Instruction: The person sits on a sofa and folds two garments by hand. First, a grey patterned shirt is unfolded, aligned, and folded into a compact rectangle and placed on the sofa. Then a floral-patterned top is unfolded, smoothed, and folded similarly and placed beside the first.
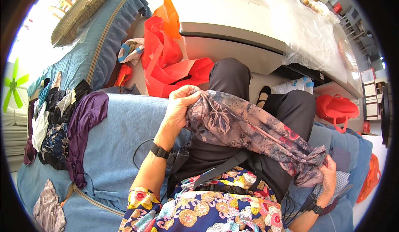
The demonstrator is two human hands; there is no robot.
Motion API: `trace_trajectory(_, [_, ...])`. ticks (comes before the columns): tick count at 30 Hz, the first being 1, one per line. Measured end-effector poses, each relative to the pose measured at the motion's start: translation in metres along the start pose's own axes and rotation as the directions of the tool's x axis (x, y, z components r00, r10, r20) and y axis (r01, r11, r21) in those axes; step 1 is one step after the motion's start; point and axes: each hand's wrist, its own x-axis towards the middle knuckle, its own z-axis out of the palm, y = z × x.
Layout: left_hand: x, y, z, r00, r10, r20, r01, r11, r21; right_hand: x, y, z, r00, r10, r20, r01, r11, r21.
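A patterned fabric garment [237, 123], mauve and grey with leaf and flower prints, stretches across my lap. My left hand [184, 102] grips its bunched upper-left end between thumb and fingers. At the lower right, my right hand [328, 171] holds the other end, where the cloth is gathered and folded. The garment hangs above my dark trousers [205, 160], slanting down from left to right. Its exact kind cannot be told. Part of my right hand's fingers is hidden behind the cloth.
I sit on a sofa with a blue cover [124, 116]. Heaped clothes [56, 119] and a purple garment [84, 132] lie to the left. Red bags [165, 73] stand before a white table [230, 10] with plastic sheeting [311, 29]. Another red bag [338, 108] is at right.
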Motion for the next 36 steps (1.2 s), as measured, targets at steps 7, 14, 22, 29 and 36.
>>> trace_trajectory(7, [0.010, -0.016, -0.001, 0.997, -0.014, -0.079, 0.015, 1.000, 0.019, 0.001, 0.003, -0.002, 1.000, 0.014, 0.017, -0.014, 1.000, 0.002])
trace_trajectory(14, [0.012, -0.018, -0.001, 0.996, -0.052, -0.079, 0.059, 0.994, 0.088, 0.000, 0.001, 0.000, 1.000, 0.029, 0.013, -0.029, 1.000, 0.002])
trace_trajectory(22, [0.010, -0.016, 0.002, 0.996, 0.003, -0.090, 0.005, 0.996, 0.094, -0.001, 0.001, -0.001, 0.999, 0.038, -0.003, -0.038, 0.999, 0.003])
trace_trajectory(29, [0.004, -0.008, 0.007, 0.993, 0.041, -0.111, -0.018, 0.980, 0.198, 0.000, 0.004, -0.005, 1.000, 0.019, 0.002, -0.019, 1.000, -0.023])
trace_trajectory(36, [-0.008, 0.023, 0.006, 0.970, 0.240, 0.031, -0.195, 0.702, 0.685, 0.001, 0.009, -0.013, 0.987, -0.049, -0.151, 0.022, 0.985, -0.174])
